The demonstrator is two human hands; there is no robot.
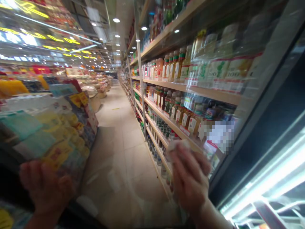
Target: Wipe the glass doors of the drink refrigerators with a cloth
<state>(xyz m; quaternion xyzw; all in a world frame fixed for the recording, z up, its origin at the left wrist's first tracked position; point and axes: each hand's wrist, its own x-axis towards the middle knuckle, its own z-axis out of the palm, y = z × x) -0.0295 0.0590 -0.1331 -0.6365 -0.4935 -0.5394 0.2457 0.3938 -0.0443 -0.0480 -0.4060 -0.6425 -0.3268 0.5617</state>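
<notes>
My right hand is closed on a small whitish cloth, slightly blurred, and holds it up at a glass door pane. Whether the cloth presses on the pane cannot be told for sure. At the lower left, my left hand has its fingers curled over the dark door frame. Faint reflections lie across the glass, and the shop aisle shows through it.
Shelves of bottled drinks run along the right side. A bright light strip glows at the lower right beside a dark frame edge. Packaged goods are stacked at left. A tiled aisle floor runs away between them.
</notes>
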